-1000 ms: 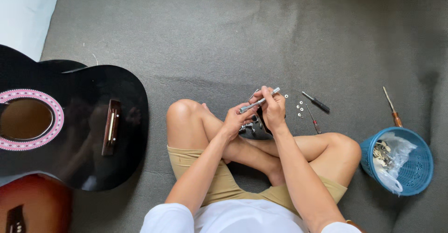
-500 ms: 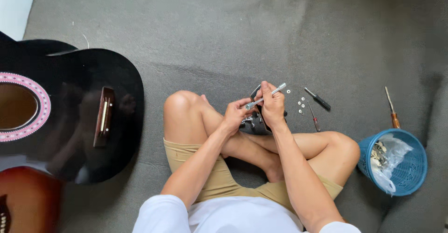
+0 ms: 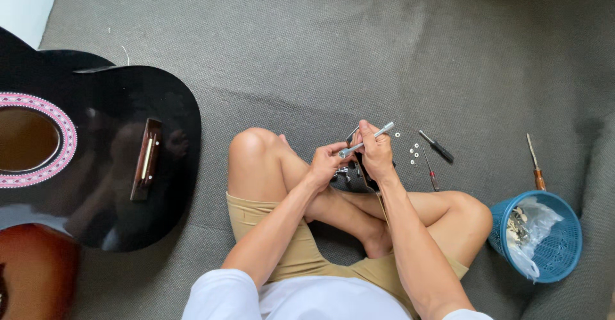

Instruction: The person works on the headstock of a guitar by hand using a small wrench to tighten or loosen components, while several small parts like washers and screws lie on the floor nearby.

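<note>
From the head view, a person sits cross-legged on a grey carpeted floor (image 3: 307, 51), both hands raised together just above the crossed shins. The right hand (image 3: 377, 153) is closed around a slim silver rod-like tool (image 3: 366, 142), which slants up to the right so that its far tip sticks out past the knuckles. The left hand (image 3: 327, 163) is pinched shut on the lower, near end of the same tool, fingertips meeting the right hand's. Directly beneath both hands, resting against the legs, lies a dark metal part (image 3: 349, 178) with small shiny fittings; what it is exactly cannot be told. Just to the right of the hands a few small white washers (image 3: 414, 150) lie scattered on the floor, with a black-handled screwdriver (image 3: 437, 146) and a thinner red-handled screwdriver (image 3: 430, 171) beside them. Further right lies a wooden-handled screwdriver (image 3: 534, 162), and near it stands a blue plastic basket (image 3: 557, 256) holding a clear bag of small metal pieces. Well apart on the left lies a black acoustic guitar body (image 3: 122, 160) with a pink-ringed sound hole, and a reddish-brown guitar (image 3: 32, 275) touches its lower edge.
</note>
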